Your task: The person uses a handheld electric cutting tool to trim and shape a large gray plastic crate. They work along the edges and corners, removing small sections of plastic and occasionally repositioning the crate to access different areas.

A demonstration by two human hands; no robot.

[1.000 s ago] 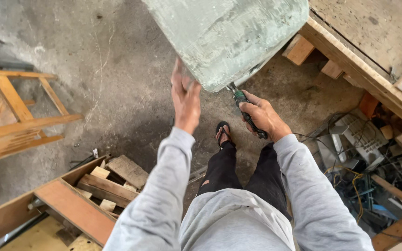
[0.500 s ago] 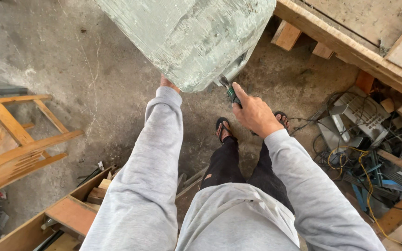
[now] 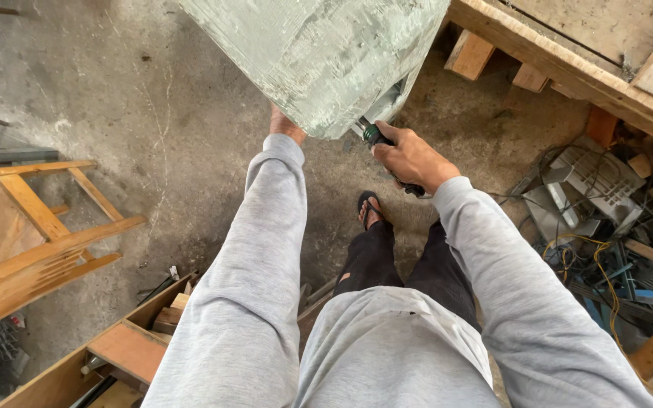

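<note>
We've got the wrapped pale-green block up front, our right hand fingers clenched on the green-handled tool at its lower corner; left hand goes under the block, fingers hidden, can't tell. Best keep the tool square to that corner and the left bracing. Open wooden box, well below-left of the block, holds wood offcuts.

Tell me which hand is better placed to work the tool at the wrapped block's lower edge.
Right. The right hand grips the green-handled tool with its tip at the wrapped block. The left hand is mostly hidden beneath the block, seemingly bracing it.
</note>
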